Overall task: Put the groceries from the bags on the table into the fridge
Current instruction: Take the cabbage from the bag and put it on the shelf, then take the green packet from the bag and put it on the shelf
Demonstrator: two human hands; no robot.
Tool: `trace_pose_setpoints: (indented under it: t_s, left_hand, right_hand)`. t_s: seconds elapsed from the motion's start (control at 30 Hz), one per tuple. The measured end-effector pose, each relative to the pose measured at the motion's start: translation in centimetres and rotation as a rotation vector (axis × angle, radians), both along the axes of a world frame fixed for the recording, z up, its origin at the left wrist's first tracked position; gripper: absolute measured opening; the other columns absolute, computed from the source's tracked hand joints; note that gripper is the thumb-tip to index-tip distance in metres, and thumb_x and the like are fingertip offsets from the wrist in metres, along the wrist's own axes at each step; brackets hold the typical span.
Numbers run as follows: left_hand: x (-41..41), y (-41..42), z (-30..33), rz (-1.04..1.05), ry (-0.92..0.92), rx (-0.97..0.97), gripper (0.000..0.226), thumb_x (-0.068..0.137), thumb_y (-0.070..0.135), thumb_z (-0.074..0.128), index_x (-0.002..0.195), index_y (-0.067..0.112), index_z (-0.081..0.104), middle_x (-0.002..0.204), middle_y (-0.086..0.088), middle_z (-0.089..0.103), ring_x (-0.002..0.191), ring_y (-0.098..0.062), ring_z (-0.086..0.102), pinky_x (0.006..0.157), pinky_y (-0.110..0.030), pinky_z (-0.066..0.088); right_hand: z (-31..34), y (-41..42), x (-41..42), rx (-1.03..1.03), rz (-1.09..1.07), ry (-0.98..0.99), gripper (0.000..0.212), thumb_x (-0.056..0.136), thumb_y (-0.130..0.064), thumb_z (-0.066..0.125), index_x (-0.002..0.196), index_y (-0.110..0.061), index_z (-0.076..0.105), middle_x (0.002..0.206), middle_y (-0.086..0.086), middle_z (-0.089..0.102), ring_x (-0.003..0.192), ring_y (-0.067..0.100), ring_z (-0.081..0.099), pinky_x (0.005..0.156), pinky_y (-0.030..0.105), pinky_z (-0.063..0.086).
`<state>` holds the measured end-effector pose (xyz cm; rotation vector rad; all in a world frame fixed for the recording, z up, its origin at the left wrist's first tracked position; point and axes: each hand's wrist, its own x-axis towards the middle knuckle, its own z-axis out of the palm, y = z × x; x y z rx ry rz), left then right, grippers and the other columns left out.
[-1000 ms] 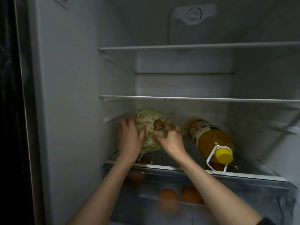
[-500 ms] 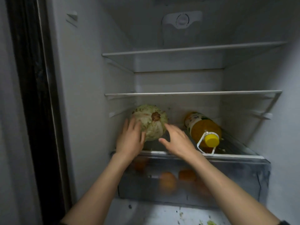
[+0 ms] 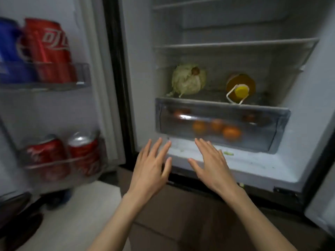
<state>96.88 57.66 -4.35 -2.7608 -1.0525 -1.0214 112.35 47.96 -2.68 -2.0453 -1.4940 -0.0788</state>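
A pale green cabbage lies on the fridge's lowest glass shelf, stem end facing me. To its right lies an orange juice bottle with a yellow cap. Below the shelf, a clear drawer holds several oranges. My left hand and my right hand hover in front of the fridge, below the drawer, fingers spread and straight, holding nothing.
The open fridge door on the left carries red cans and a blue can on an upper rack, and more red cans on a lower rack. Green scraps lie on the fridge floor. Upper shelves are bare.
Both hands let go of the cabbage and drew back out of the fridge, down below the drawer. The view pulled back and swung left, showing the door racks.
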Motion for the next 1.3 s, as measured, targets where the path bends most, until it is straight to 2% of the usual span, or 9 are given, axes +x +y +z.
trace_pose_setpoints:
  t_s: [0.1, 0.3, 0.43, 0.57, 0.67, 0.87, 1.1, 1.2, 1.3]
  left_hand:
    - [-5.0, -3.3, -3.6, 0.075, 0.046, -0.117, 0.055, 0.088, 0.045, 0.03, 0.136, 0.024, 0.046, 0.141, -0.009, 0.047, 0.134, -0.036, 0.037, 0.105, -0.052, 0.035]
    - [-18.8, -10.2, -7.9, 0.344, 0.029, -0.337, 0.071, 0.082, 0.059, 0.009, 0.145, 0.032, 0.028, 0.153, 0.001, 0.027, 0.144, -0.025, 0.013, 0.114, -0.04, 0.015]
    - [-28.5, -14.4, -9.9, 0.521, -0.016, -0.406, 0.068, 0.084, 0.06, 0.012, 0.145, 0.032, 0.025, 0.154, 0.001, 0.023, 0.145, -0.023, 0.009, 0.115, -0.041, 0.012]
    - [-39.7, -18.5, -11.5, 0.711, -0.096, -0.457, 0.052, 0.095, 0.051, 0.026, 0.145, 0.037, 0.022, 0.155, 0.004, 0.021, 0.145, -0.02, 0.006, 0.117, -0.041, 0.009]
    - [-49.0, -22.6, -12.5, 0.867, -0.14, -0.492, 0.049, 0.097, 0.047, 0.029, 0.145, 0.039, 0.021, 0.156, 0.007, 0.018, 0.145, -0.018, 0.002, 0.116, -0.04, 0.003]
    - [-68.5, -29.4, -11.4, 1.141, -0.155, -0.486, 0.049, 0.097, 0.045, 0.031, 0.145, 0.037, 0.022, 0.156, 0.005, 0.016, 0.145, -0.019, 0.002, 0.117, -0.041, 0.002]
    - [-82.4, -36.4, -13.5, 1.323, -0.197, -0.553, 0.05, 0.097, 0.046, 0.029, 0.145, 0.037, 0.019, 0.156, 0.006, 0.015, 0.145, -0.019, 0.002, 0.116, -0.04, 0.003]
    - [-87.3, -37.3, -14.5, 1.374, -0.247, -0.579, 0.057, 0.092, 0.058, 0.02, 0.145, 0.038, 0.018, 0.156, 0.007, 0.015, 0.145, -0.019, 0.002, 0.117, -0.04, 0.005]
    - [-92.1, -36.4, -14.9, 1.398, -0.255, -0.59, 0.06, 0.089, 0.058, 0.018, 0.146, 0.038, 0.017, 0.156, 0.006, 0.014, 0.145, -0.019, 0.002, 0.118, -0.041, 0.005]
  right_hand:
    - [-2.8, -3.4, -3.9, -0.108, 0.068, 0.035, 0.066, 0.095, -0.047, 0.041, 0.149, -0.029, 0.008, 0.157, -0.008, 0.009, 0.145, 0.01, 0.002, 0.118, 0.042, 0.003]
    - [-5.5, -6.7, -14.0, -0.306, 0.31, -0.057, 0.067, 0.095, -0.046, 0.04, 0.149, -0.029, 0.004, 0.158, -0.005, 0.005, 0.145, 0.014, 0.001, 0.117, 0.045, 0.001]
    - [-7.2, -7.2, -23.1, -0.387, 0.486, -0.115, 0.066, 0.095, -0.046, 0.039, 0.149, -0.03, 0.004, 0.159, -0.004, 0.003, 0.146, 0.017, 0.0, 0.116, 0.047, 0.002]
    - [-8.6, -7.7, -34.7, -0.395, 0.687, -0.151, 0.066, 0.095, -0.049, 0.038, 0.149, -0.031, 0.004, 0.158, -0.005, 0.003, 0.145, 0.015, -0.001, 0.116, 0.046, 0.002]
    - [-9.6, -8.1, -44.7, -0.378, 0.833, -0.159, 0.066, 0.095, -0.049, 0.038, 0.149, -0.031, 0.004, 0.158, -0.005, 0.005, 0.145, 0.015, 0.002, 0.117, 0.045, 0.003]
    - [-10.7, -9.6, -64.9, -0.352, 1.043, -0.064, 0.066, 0.094, -0.048, 0.042, 0.148, -0.031, 0.01, 0.157, -0.003, 0.013, 0.145, 0.018, 0.009, 0.117, 0.046, 0.013]
    - [-11.5, -11.2, -82.2, -0.367, 1.266, -0.033, 0.066, 0.093, -0.047, 0.045, 0.148, -0.032, 0.012, 0.157, -0.005, 0.013, 0.145, 0.016, 0.008, 0.118, 0.046, 0.009]
    - [-12.6, -10.7, -88.4, -0.396, 1.321, -0.037, 0.066, 0.093, -0.048, 0.045, 0.148, -0.032, 0.013, 0.157, -0.005, 0.014, 0.145, 0.016, 0.008, 0.117, 0.044, 0.008]
    - [-13.4, -9.5, -94.3, -0.429, 1.355, -0.046, 0.066, 0.093, -0.048, 0.045, 0.148, -0.031, 0.012, 0.157, -0.003, 0.014, 0.145, 0.018, 0.008, 0.117, 0.045, 0.009]
